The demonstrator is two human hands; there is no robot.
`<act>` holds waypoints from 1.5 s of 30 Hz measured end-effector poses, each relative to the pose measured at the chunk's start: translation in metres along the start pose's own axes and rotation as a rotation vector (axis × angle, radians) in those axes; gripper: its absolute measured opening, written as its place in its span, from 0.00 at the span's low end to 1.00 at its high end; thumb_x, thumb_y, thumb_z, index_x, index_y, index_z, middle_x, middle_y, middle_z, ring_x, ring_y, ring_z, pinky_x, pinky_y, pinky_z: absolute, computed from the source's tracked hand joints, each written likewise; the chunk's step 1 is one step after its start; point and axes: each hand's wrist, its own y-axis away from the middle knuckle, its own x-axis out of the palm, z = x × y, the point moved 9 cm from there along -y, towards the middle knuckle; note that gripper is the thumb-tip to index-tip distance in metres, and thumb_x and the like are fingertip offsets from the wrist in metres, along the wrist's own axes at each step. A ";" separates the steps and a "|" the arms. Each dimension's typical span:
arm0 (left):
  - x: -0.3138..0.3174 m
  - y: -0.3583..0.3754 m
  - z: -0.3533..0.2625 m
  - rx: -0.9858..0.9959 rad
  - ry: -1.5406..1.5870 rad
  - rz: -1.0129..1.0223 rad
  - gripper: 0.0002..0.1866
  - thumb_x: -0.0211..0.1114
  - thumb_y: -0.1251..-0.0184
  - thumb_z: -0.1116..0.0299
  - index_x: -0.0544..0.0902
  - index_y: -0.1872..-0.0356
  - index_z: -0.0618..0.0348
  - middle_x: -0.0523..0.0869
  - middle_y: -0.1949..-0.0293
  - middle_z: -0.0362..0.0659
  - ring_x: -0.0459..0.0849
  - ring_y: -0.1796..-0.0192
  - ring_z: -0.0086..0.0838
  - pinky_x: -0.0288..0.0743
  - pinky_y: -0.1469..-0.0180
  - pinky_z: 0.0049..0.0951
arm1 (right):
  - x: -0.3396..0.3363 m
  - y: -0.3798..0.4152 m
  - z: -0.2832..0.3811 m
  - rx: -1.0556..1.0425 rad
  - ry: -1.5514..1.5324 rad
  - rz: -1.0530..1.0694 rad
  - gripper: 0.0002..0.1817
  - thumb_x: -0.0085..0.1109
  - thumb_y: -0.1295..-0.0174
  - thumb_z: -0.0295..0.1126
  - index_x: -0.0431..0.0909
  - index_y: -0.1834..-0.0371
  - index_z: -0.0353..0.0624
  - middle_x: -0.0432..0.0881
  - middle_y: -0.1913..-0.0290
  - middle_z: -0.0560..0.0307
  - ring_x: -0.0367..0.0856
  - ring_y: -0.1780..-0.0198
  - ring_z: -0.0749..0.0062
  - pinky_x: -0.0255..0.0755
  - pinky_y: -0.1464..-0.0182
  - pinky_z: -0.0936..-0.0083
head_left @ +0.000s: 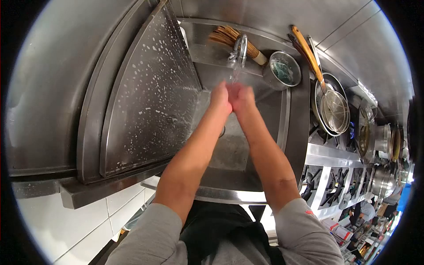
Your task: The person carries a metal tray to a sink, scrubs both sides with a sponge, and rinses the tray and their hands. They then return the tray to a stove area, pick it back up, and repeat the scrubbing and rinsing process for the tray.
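My left hand and my right hand are held together, cupped with the palms turned up, over the sink. Water runs from the chrome faucet down onto them. Neither hand shows an object in it. The fingers point toward the faucet and are slightly smeared by motion, the right ones more. Behind the faucet lies a bamboo brush. To its right stands a metal pot with a greenish scouring pad inside.
A large metal panel spotted with droplets leans at the left of the sink. On the right, a wire strainer rests over pans by the stove. Farther right, a person is in the background.
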 end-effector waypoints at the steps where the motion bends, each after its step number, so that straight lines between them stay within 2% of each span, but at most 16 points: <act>1: 0.027 -0.004 -0.011 0.016 0.022 0.167 0.10 0.57 0.26 0.62 0.81 0.61 0.57 0.86 0.61 0.45 0.85 0.59 0.35 0.79 0.53 0.37 | 0.021 0.007 0.014 -0.033 -0.046 0.086 0.09 0.47 0.35 0.25 0.75 0.63 0.29 0.80 0.63 0.44 0.80 0.60 0.51 0.76 0.52 0.61; 3: 0.073 -0.010 -0.030 0.034 0.063 0.493 0.09 0.56 0.26 0.66 0.81 0.65 0.55 0.86 0.66 0.42 0.84 0.65 0.33 0.78 0.58 0.36 | 0.056 0.015 0.047 -0.102 -0.143 0.241 0.11 0.46 0.34 0.28 0.76 0.63 0.30 0.80 0.65 0.46 0.80 0.61 0.51 0.76 0.53 0.61; 4: 0.070 -0.009 -0.028 0.062 0.001 0.398 0.09 0.56 0.26 0.67 0.82 0.65 0.55 0.85 0.67 0.41 0.84 0.65 0.33 0.78 0.58 0.36 | 0.053 0.005 0.048 -0.025 -0.132 0.327 0.11 0.48 0.32 0.29 0.79 0.61 0.33 0.84 0.60 0.45 0.82 0.59 0.54 0.76 0.51 0.59; 7: 0.055 -0.008 -0.020 0.089 -0.141 0.174 0.09 0.56 0.26 0.67 0.82 0.65 0.55 0.85 0.68 0.40 0.83 0.64 0.33 0.77 0.58 0.36 | 0.035 0.010 0.029 -0.047 0.229 0.092 0.13 0.45 0.33 0.29 0.79 0.62 0.33 0.83 0.64 0.45 0.83 0.61 0.52 0.77 0.55 0.57; 12: -0.002 -0.022 0.009 0.036 -0.163 0.017 0.08 0.56 0.27 0.67 0.83 0.62 0.56 0.85 0.65 0.40 0.83 0.61 0.31 0.77 0.56 0.35 | -0.007 0.009 0.001 0.056 0.235 -0.030 0.12 0.47 0.32 0.29 0.80 0.57 0.35 0.85 0.60 0.49 0.84 0.58 0.54 0.78 0.51 0.59; 19: 0.060 -0.003 -0.025 0.175 -0.090 0.294 0.05 0.65 0.32 0.67 0.84 0.64 0.57 0.87 0.66 0.42 0.86 0.64 0.32 0.80 0.56 0.36 | 0.035 0.016 0.039 -0.181 0.043 0.168 0.14 0.45 0.24 0.35 0.78 0.55 0.37 0.83 0.58 0.52 0.82 0.59 0.62 0.77 0.54 0.62; 27: 0.001 -0.033 0.021 -0.070 -0.125 0.053 0.11 0.55 0.26 0.65 0.83 0.64 0.59 0.87 0.65 0.45 0.86 0.64 0.36 0.81 0.60 0.40 | -0.030 -0.007 0.009 0.009 0.117 -0.076 0.19 0.35 0.24 0.34 0.77 0.50 0.34 0.83 0.52 0.43 0.82 0.49 0.51 0.75 0.42 0.59; 28: -0.002 -0.029 0.014 -0.086 -0.080 0.053 0.13 0.55 0.26 0.63 0.83 0.65 0.59 0.87 0.65 0.45 0.86 0.64 0.37 0.81 0.60 0.41 | -0.006 0.006 0.005 0.027 0.158 0.028 0.21 0.33 0.24 0.37 0.76 0.50 0.32 0.82 0.51 0.39 0.81 0.48 0.47 0.73 0.39 0.56; 30: 0.019 -0.015 -0.017 -0.060 0.055 0.089 0.17 0.54 0.23 0.58 0.82 0.66 0.60 0.87 0.65 0.48 0.86 0.64 0.41 0.82 0.58 0.41 | 0.040 0.029 0.012 0.041 0.172 0.009 0.24 0.32 0.24 0.41 0.74 0.48 0.31 0.81 0.49 0.38 0.80 0.46 0.45 0.73 0.38 0.54; 32: 0.088 0.049 -0.097 0.212 0.051 0.429 0.18 0.54 0.23 0.55 0.80 0.64 0.61 0.86 0.65 0.49 0.86 0.65 0.39 0.82 0.57 0.41 | 0.114 0.051 0.040 0.062 -0.161 0.468 0.33 0.28 0.21 0.52 0.68 0.41 0.27 0.78 0.46 0.34 0.76 0.41 0.38 0.70 0.36 0.47; 33: 0.113 0.052 -0.113 0.147 0.223 0.600 0.17 0.56 0.23 0.55 0.78 0.61 0.62 0.86 0.66 0.48 0.85 0.66 0.37 0.81 0.55 0.40 | 0.140 0.060 0.052 0.042 -0.238 0.405 0.32 0.28 0.21 0.51 0.64 0.40 0.27 0.73 0.40 0.32 0.72 0.37 0.36 0.66 0.33 0.44; 37: 0.094 0.040 -0.098 0.199 0.248 0.436 0.11 0.60 0.26 0.61 0.75 0.55 0.58 0.81 0.60 0.43 0.82 0.58 0.34 0.80 0.51 0.38 | 0.132 0.046 0.046 -0.004 -0.142 0.231 0.26 0.32 0.20 0.47 0.66 0.44 0.30 0.76 0.51 0.38 0.77 0.50 0.44 0.72 0.39 0.48; 38: 0.080 0.042 -0.085 0.177 0.252 0.382 0.09 0.59 0.26 0.63 0.77 0.55 0.58 0.83 0.60 0.43 0.83 0.57 0.34 0.80 0.48 0.39 | 0.118 0.035 0.031 0.138 -0.301 0.292 0.21 0.35 0.21 0.42 0.70 0.50 0.32 0.78 0.61 0.45 0.78 0.58 0.49 0.75 0.47 0.53; 40: 0.048 0.027 -0.048 0.056 0.190 0.244 0.08 0.59 0.26 0.65 0.80 0.56 0.58 0.86 0.60 0.44 0.85 0.58 0.33 0.80 0.46 0.38 | 0.068 0.012 0.023 0.050 -0.108 0.181 0.17 0.38 0.22 0.38 0.73 0.57 0.35 0.79 0.66 0.49 0.80 0.61 0.52 0.76 0.53 0.55; 43: 0.030 0.006 -0.020 0.155 0.043 0.253 0.09 0.58 0.26 0.66 0.83 0.58 0.60 0.88 0.61 0.46 0.86 0.59 0.34 0.80 0.47 0.37 | 0.036 0.020 0.018 -0.011 -0.140 0.058 0.17 0.40 0.23 0.37 0.76 0.60 0.36 0.81 0.64 0.49 0.81 0.59 0.54 0.75 0.49 0.58; 45: 0.047 0.006 -0.014 0.227 -0.091 0.308 0.09 0.58 0.27 0.67 0.84 0.60 0.60 0.88 0.61 0.46 0.86 0.58 0.35 0.80 0.47 0.36 | 0.032 0.020 0.026 -0.001 -0.098 0.172 0.17 0.39 0.22 0.37 0.77 0.60 0.37 0.83 0.61 0.49 0.81 0.56 0.57 0.74 0.45 0.61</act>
